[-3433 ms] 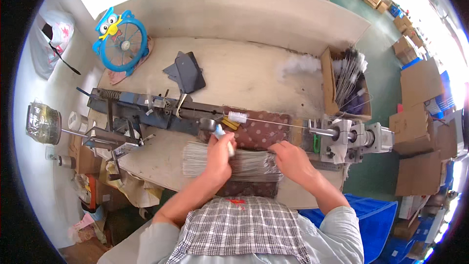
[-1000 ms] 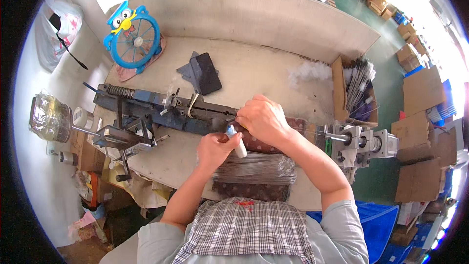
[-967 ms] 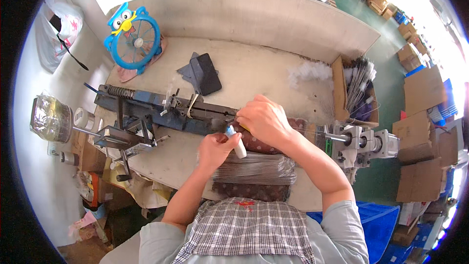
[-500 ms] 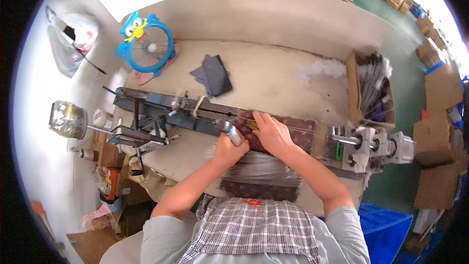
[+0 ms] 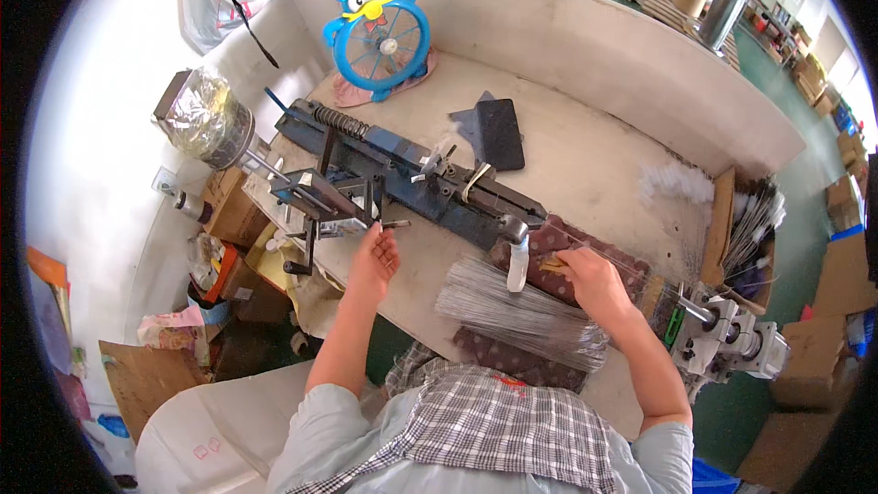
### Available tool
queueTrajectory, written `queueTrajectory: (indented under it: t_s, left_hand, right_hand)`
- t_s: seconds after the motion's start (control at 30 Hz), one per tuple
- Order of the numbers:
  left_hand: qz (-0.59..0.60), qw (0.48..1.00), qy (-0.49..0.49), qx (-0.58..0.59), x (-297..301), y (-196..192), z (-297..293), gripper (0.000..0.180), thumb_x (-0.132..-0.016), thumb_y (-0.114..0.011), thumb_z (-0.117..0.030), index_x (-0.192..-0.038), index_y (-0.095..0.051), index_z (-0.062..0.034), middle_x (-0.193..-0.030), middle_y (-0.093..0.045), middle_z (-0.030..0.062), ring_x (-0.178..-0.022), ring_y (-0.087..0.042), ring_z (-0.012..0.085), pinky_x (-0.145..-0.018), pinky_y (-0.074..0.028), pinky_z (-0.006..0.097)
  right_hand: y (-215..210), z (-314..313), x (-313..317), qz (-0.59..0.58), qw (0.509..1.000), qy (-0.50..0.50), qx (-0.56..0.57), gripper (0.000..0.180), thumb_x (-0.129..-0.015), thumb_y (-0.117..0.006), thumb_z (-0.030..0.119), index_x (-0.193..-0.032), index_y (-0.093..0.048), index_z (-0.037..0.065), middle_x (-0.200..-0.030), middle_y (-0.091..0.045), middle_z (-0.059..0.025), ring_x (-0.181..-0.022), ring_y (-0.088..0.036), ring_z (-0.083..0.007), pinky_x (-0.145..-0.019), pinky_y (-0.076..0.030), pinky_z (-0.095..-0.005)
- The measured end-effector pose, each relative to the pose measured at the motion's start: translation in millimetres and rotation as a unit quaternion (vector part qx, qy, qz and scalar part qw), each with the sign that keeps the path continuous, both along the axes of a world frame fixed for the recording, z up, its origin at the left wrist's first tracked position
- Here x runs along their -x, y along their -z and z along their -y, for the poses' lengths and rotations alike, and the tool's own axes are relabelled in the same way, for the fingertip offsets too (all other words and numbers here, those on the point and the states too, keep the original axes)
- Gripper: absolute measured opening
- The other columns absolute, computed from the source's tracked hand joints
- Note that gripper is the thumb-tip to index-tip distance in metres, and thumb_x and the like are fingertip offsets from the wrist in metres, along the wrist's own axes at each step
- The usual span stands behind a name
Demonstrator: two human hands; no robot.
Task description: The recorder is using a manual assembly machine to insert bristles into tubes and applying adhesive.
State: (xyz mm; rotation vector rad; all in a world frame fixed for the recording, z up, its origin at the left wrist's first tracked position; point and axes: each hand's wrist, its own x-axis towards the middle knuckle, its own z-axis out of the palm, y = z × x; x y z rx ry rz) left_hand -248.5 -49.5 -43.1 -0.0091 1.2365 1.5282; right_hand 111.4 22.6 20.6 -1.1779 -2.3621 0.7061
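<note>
My left hand [image 5: 373, 263] is at the dark metal frame [image 5: 325, 197] on the bench's left, its fingers curled and thumb and forefinger together beside a small metal piece [image 5: 395, 223]. Anything pinched there is too small to make out. My right hand [image 5: 596, 285] is closed round a small yellow piece [image 5: 553, 263] over a brown dotted pad [image 5: 572, 242]. Between the hands, a lever with a white handle [image 5: 518, 265] stands on the long dark metal bench jig [image 5: 430, 192], untouched. A bundle of thin silvery wires [image 5: 521, 311] lies in front of the pad.
A blue cartoon fan [image 5: 382, 44] and dark cloth [image 5: 498, 133] are at the back of the table. A motor-like metal unit [image 5: 732, 340] sits at the right end. Behind it stands a cardboard box [image 5: 720, 229] of wires. A plastic-wrapped lamp [image 5: 208, 123] is at left.
My left hand has let go of the white-handled lever and moved left to the metal frame. My right hand stays by the pad with the yellow piece. The whole view has shifted.
</note>
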Motion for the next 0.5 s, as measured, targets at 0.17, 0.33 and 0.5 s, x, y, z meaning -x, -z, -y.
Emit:
queueTrajectory:
  t_s: [0.17, 0.33, 0.5]
  left_hand:
    - [0.029, 0.999, -0.039, -0.022, -1.5, 5.7, -1.0, 0.016, -0.085, -0.066, -0.025, -0.089, -0.062, -0.0103, -0.073, -0.059, -0.0024, -0.064, -0.055, 0.0089, -0.058, -0.046, 0.024]
    - [0.032, 0.995, -0.091, -0.041, -23.7, 18.8, -6.9, 0.012, -0.086, -0.064, -0.020, -0.086, -0.062, -0.0081, -0.069, -0.058, -0.0008, -0.063, -0.054, 0.0093, -0.059, -0.045, 0.025]
    - [-0.054, 0.968, 0.201, -0.141, -157.0, -42.2, -3.6, 0.014, -0.089, -0.060, -0.016, -0.088, -0.063, -0.0023, -0.074, -0.061, 0.0033, -0.063, -0.054, 0.0091, -0.057, -0.044, 0.023]
  right_hand:
    - [-14.3, 7.7, 0.2, -0.008, 1.000, 0.000, 0.011, 0.026, -0.079, -0.059, -0.001, -0.105, -0.061, 0.003, -0.095, -0.061, -0.0167, -0.085, -0.061, -0.0357, -0.074, -0.050, -0.0402]
    - [-55.6, 19.8, -16.3, 0.007, 1.000, 0.022, -0.002, 0.025, -0.078, -0.060, 0.001, -0.103, -0.063, 0.005, -0.090, -0.064, -0.0139, -0.085, -0.061, -0.0346, -0.073, -0.050, -0.0389]
    - [-68.7, 1.7, -33.6, -0.055, 0.989, 0.116, -0.079, 0.017, -0.077, -0.066, 0.008, -0.094, -0.068, 0.004, -0.082, -0.066, -0.0130, -0.077, -0.063, -0.0296, -0.068, -0.049, -0.0348]
